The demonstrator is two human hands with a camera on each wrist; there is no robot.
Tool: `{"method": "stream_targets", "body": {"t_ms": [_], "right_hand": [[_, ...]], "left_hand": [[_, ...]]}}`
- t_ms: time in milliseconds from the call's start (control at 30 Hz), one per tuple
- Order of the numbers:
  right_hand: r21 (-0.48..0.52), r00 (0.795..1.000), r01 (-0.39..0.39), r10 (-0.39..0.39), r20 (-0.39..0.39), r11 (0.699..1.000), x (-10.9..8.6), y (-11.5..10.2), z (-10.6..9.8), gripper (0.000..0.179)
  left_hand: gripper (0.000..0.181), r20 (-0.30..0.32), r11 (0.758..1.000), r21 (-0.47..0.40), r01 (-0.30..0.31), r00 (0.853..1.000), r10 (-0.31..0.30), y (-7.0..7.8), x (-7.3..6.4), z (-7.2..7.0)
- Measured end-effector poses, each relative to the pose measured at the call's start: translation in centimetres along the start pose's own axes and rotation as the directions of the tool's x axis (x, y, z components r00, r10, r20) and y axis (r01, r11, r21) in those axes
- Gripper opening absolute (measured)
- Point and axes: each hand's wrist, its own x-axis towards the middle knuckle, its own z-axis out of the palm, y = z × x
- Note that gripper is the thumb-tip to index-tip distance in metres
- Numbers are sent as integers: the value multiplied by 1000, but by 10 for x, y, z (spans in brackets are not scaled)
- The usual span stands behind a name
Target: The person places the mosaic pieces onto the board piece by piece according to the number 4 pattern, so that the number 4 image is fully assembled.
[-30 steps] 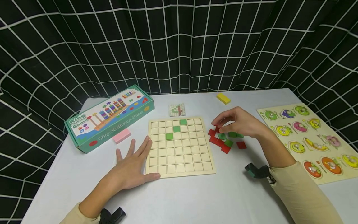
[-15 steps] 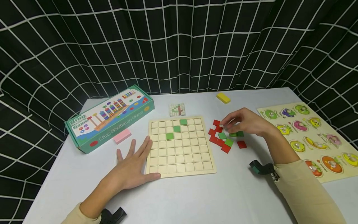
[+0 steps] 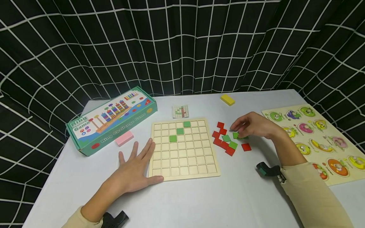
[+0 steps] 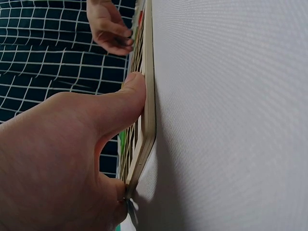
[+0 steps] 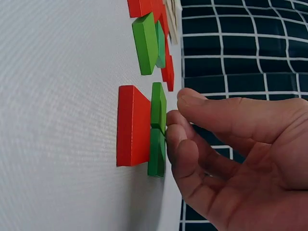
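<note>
grid board (image 3: 182, 154) holds three green tiles (image 3: 180, 131); left hand (image 3: 132, 174) spread on its edge, right hand (image 3: 253, 125) loosely curled, empty, by loose tiles (image 3: 226, 138).

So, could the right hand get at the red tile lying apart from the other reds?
Probably yes: the right hand is close by, nothing lies on the red tile, and the green tiles beyond it leave its near side free.

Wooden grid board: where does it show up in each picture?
Head view: the wooden grid board lies just below centre, the left hand at its left edge.
Left wrist view: nearly edge-on, just left of centre, running down from the top.
Right wrist view: only a pale sliver at the top, right of centre.
Shared landmark: black cloth with white lines.
</note>
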Motion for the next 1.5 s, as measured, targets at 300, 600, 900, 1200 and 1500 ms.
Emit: {"method": "stream_targets", "body": {"t_ms": [300, 600, 900, 1200, 1500], "right_hand": [[-27, 1000, 4, -4, 5, 1000, -1, 0, 2, 38], [-84, 1000, 1, -2, -13, 997, 1, 0, 6, 39], [-158, 998, 22, -30, -48, 987, 1, 0, 8, 33], [-180, 997, 22, -36, -75, 983, 1, -1, 9, 32], [-207, 997, 32, -46, -62, 978, 3, -1, 9, 33]], "left_hand": [[118, -8, 1000, 1, -6, 1000, 6, 0, 0, -1], [118, -9, 1000, 0, -8, 1000, 8, -1, 0, -1], [118, -2, 1000, -4, -8, 1000, 8, 0, 0, -3], [119, 2, 1000, -6, -4, 1000, 4, 0, -2, -2], [118, -7, 1000, 2, -11, 1000, 11, 0, -2, -1]]}}
